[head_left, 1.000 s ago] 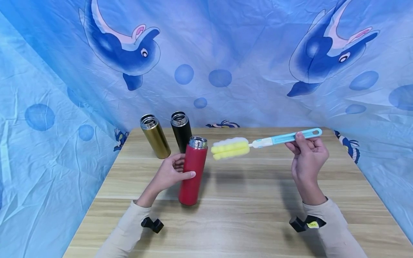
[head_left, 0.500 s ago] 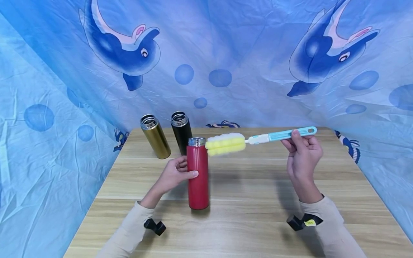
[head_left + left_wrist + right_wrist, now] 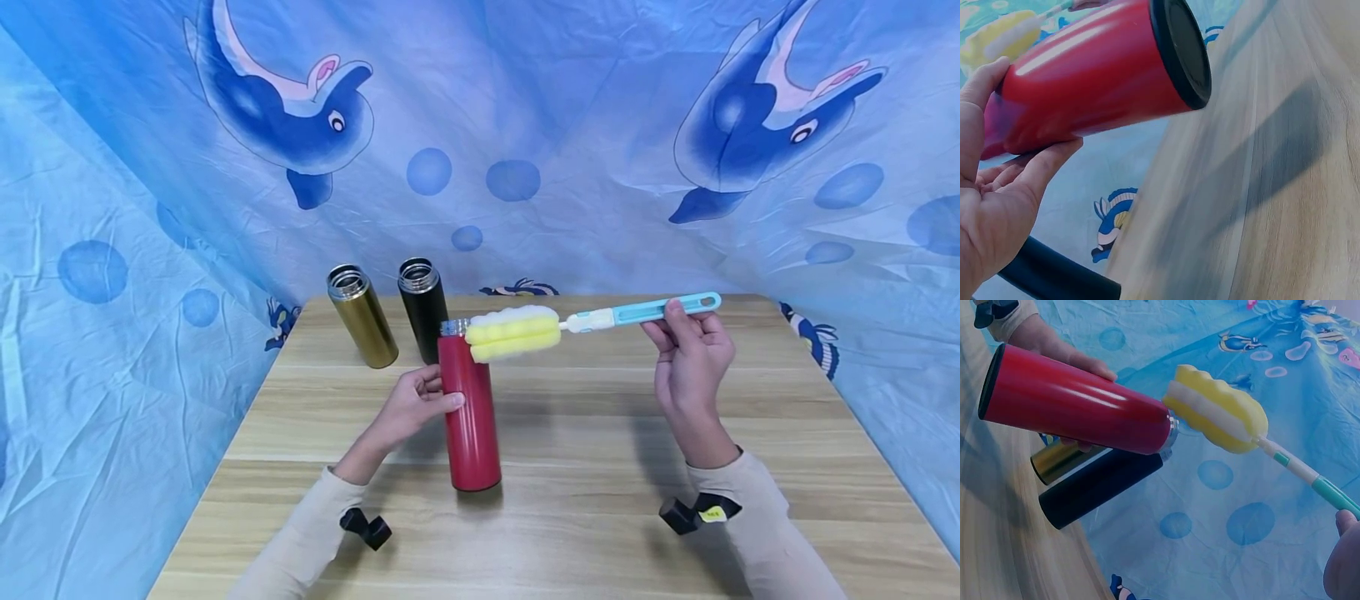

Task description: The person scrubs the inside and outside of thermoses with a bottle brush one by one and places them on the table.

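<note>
A red thermos bottle (image 3: 471, 425) with a bare steel neck is gripped by my left hand (image 3: 412, 406), thumb across its front. Its black base (image 3: 1188, 53) hangs above the table in the left wrist view. My right hand (image 3: 693, 367) pinches the turquoise handle (image 3: 645, 311) of a sponge bottle brush. The brush's yellow and white sponge head (image 3: 513, 335) lies across the front of the bottle's neck, partly hiding it. In the right wrist view the sponge tip is close to the steel neck (image 3: 1171, 436); whether they touch I cannot tell.
Behind my left hand stand a gold bottle (image 3: 363, 321) and a black bottle (image 3: 422, 308), both lidless and upright. The wooden table (image 3: 600, 517) ends at a blue dolphin-print cloth (image 3: 592, 225) at the back and sides.
My left hand has moved slightly right and tilted the red bottle's top leftward. My right hand has shifted left, bringing the brush's sponge from beside the bottle to in front of its neck.
</note>
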Demonstrator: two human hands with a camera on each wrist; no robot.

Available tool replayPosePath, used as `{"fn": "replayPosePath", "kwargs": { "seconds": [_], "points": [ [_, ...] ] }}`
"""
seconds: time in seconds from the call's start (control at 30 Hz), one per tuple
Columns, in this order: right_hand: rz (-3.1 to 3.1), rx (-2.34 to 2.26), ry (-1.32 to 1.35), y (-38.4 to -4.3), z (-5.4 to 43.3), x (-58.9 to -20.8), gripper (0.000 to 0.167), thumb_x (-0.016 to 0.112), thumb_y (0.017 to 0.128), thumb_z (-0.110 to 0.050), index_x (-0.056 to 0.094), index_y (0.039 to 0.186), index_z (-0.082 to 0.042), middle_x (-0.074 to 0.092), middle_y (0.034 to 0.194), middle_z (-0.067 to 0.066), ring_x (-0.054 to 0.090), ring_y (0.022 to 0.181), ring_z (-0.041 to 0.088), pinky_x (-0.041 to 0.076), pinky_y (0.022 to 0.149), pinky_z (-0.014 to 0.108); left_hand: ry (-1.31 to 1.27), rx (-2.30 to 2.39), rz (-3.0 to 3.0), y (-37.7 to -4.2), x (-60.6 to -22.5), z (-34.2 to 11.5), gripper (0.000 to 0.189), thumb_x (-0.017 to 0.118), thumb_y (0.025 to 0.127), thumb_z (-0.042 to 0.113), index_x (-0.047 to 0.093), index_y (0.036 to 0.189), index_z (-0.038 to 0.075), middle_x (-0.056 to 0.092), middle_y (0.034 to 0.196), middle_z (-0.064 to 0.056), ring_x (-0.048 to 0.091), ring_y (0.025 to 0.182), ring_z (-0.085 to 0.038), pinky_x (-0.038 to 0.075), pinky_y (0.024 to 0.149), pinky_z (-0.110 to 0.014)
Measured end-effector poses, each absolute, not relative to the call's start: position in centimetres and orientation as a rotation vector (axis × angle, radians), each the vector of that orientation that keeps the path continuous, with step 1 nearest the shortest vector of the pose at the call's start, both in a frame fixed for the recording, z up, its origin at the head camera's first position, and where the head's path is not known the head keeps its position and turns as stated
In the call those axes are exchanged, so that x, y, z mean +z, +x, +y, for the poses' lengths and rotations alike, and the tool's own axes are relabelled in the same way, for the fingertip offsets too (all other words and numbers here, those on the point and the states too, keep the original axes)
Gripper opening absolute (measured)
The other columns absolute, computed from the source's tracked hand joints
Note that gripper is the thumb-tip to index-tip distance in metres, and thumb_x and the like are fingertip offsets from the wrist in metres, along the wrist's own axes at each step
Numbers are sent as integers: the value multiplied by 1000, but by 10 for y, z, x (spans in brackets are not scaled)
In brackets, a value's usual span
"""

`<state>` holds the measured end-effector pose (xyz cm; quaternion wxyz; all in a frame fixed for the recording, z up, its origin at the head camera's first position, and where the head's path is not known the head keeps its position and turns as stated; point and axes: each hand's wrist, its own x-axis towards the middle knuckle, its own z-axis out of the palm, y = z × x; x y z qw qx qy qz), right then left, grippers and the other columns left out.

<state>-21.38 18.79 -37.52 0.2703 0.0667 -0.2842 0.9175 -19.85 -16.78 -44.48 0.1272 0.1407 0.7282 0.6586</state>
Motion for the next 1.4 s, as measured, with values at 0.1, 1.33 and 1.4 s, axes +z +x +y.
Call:
{"fn": "replayPosePath", "kwargs": {
  "seconds": [0.1,1.33,1.4],
  "points": [
    [-768,2472,191,-215,186,-374,18,73,87,10,57,95,15,69,78,21,75,68,26,61,63,29,383,1938,2080,-199,-445,-166,57,73,94,24,53,140,-1,67,126,-20,72,104,-29,59,91,-47],
    [-932,2466,85,-212,177,-395,20,76,85,9,59,94,13,72,77,19,76,68,24,61,65,29,340,2115,1943,-198,-458,-163,59,70,96,19,45,145,-5,68,127,-21,73,105,-22,59,90,-44],
    [-945,2475,70,-211,177,-398,19,76,85,10,59,93,13,72,77,19,76,68,24,61,65,29,354,2132,1923,-198,-458,-163,61,70,97,19,44,145,-5,69,126,-18,73,105,-21,60,89,-41]
  ]
}}
